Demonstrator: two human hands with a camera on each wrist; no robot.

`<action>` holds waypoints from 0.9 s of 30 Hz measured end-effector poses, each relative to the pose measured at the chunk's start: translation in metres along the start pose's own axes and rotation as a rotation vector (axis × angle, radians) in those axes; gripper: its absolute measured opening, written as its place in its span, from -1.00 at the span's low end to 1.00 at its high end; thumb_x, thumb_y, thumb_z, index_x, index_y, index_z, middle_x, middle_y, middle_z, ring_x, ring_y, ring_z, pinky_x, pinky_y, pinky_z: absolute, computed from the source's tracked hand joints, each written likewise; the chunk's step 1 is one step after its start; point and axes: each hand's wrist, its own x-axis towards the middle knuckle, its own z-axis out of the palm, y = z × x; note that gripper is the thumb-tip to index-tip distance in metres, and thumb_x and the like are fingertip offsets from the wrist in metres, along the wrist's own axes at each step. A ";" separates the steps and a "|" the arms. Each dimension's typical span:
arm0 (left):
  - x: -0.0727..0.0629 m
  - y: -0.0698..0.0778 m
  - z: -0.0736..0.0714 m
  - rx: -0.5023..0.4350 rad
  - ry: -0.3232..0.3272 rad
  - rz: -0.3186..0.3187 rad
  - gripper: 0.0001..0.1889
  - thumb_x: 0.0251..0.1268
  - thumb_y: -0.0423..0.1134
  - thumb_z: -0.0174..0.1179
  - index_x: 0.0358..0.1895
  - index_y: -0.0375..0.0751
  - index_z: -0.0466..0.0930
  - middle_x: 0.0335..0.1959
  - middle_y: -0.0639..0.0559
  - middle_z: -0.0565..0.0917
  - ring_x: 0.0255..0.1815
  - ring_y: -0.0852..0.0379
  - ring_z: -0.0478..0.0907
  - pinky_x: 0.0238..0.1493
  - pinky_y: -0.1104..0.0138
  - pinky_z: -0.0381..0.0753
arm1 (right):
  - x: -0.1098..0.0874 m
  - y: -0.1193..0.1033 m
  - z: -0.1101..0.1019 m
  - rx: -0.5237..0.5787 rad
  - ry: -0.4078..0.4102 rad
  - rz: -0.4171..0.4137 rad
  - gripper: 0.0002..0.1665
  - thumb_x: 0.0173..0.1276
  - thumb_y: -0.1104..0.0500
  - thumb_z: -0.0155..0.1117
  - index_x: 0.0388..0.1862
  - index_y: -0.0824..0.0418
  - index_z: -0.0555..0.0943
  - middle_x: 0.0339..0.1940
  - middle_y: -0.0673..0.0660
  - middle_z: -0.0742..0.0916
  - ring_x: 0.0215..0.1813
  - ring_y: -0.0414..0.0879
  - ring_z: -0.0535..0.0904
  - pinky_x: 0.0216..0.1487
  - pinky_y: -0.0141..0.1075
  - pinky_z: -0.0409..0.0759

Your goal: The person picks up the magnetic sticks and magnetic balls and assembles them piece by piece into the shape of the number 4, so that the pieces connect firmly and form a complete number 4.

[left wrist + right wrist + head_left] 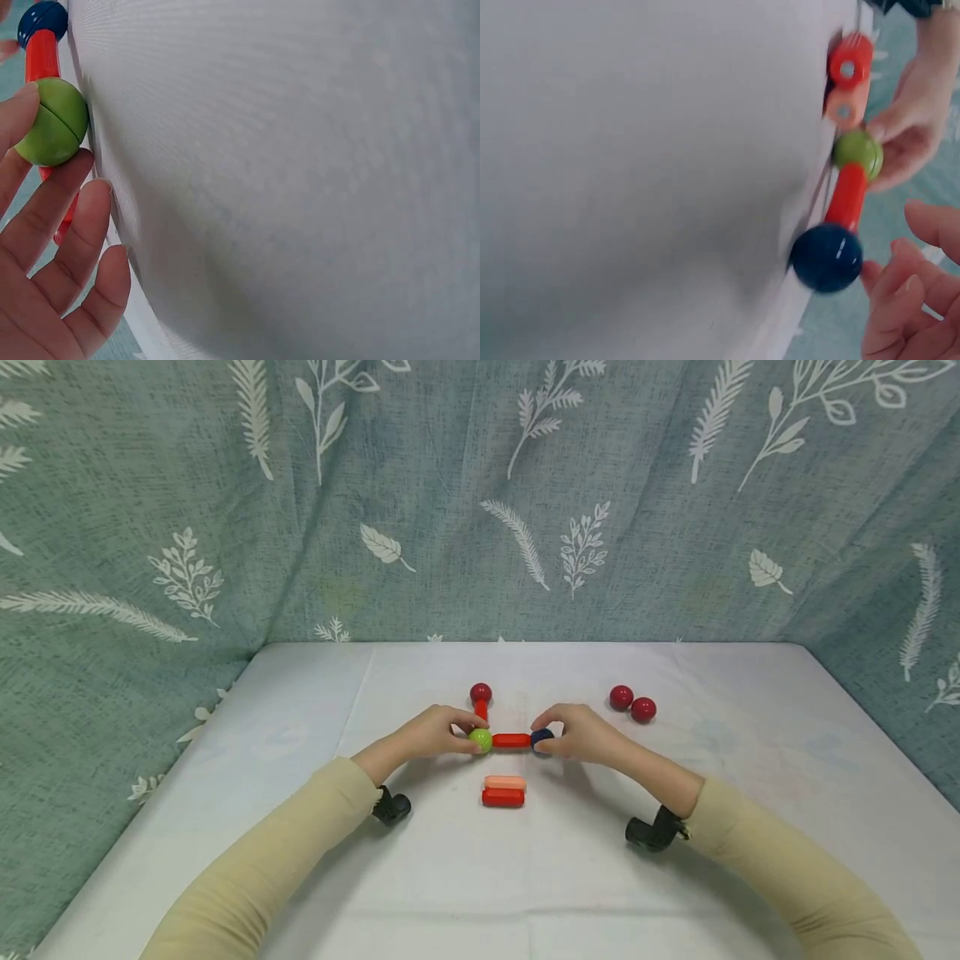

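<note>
nearest me, a loose red stick (503,798) and a peach stick (505,782) touch, short of and between my hands. my left hand (435,732) pinches the green ball (481,742); my right hand (583,733) is loosely parted at the dark blue ball (542,737). a joining red rod (512,741) links both balls. beyond my left fingertips, a second red rod (482,710) meets a single crimson ball (481,692); two cherry balls (643,709) lie past my right hand.

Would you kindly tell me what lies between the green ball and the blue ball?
A red rod bridges the green ball and the blue ball, in all three views.
</note>
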 end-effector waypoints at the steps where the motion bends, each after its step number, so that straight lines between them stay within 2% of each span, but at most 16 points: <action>1: 0.000 0.000 0.000 -0.001 0.000 -0.001 -0.62 0.08 -0.17 0.30 0.03 -0.04 0.59 -0.12 0.02 0.63 -0.08 0.10 0.53 -0.07 0.26 0.53 | -0.002 -0.002 0.001 0.007 0.004 -0.020 -0.69 0.16 0.20 0.32 -0.09 0.23 0.62 -0.13 0.13 0.65 -0.45 -0.13 0.47 -0.42 -0.38 0.49; 5: 0.000 0.000 0.000 -0.008 -0.005 -0.003 -0.61 0.09 -0.17 0.30 0.04 -0.06 0.58 -0.12 0.01 0.63 -0.07 0.10 0.52 -0.06 0.26 0.53 | -0.005 -0.009 0.008 -0.004 -0.005 -0.130 -0.74 0.15 0.25 0.32 -0.16 0.30 0.64 -0.27 0.10 0.70 -0.33 -0.11 0.50 -0.32 -0.37 0.52; 9: 0.000 0.000 0.000 -0.014 -0.007 -0.002 -0.61 0.08 -0.18 0.30 0.04 -0.06 0.59 -0.12 0.02 0.63 -0.06 0.09 0.53 -0.04 0.24 0.52 | -0.005 -0.010 0.017 -0.046 -0.068 -0.169 -0.77 0.16 0.24 0.31 -0.19 0.29 0.65 -0.34 0.05 0.70 -0.29 -0.15 0.51 -0.25 -0.40 0.51; 13: 0.000 0.000 0.000 -0.013 -0.007 -0.005 -0.61 0.08 -0.19 0.31 0.03 -0.06 0.59 -0.12 0.03 0.64 -0.06 0.09 0.53 -0.03 0.23 0.52 | -0.004 -0.015 0.025 -0.073 -0.154 -0.129 -0.78 0.17 0.21 0.30 -0.18 0.24 0.66 -0.33 0.02 0.69 -0.36 -0.20 0.47 -0.37 -0.46 0.48; 18: 0.000 0.001 0.000 -0.004 -0.005 -0.008 -0.62 0.07 -0.19 0.31 0.02 -0.06 0.59 -0.13 0.03 0.64 -0.06 0.10 0.52 -0.04 0.22 0.52 | -0.003 -0.022 0.032 -0.079 -0.199 -0.057 -0.78 0.17 0.23 0.30 -0.17 0.21 0.66 -0.32 0.02 0.67 -0.45 -0.20 0.48 -0.45 -0.44 0.52; 27: -0.001 0.002 0.000 0.001 -0.008 -0.003 -0.63 0.08 -0.19 0.31 0.02 -0.06 0.60 -0.14 0.03 0.64 -0.08 0.10 0.52 -0.05 0.22 0.52 | -0.005 -0.027 0.035 -0.129 -0.191 -0.067 -0.82 0.17 0.23 0.31 -0.21 0.18 0.67 -0.31 0.00 0.69 -0.27 -0.18 0.51 -0.27 -0.42 0.55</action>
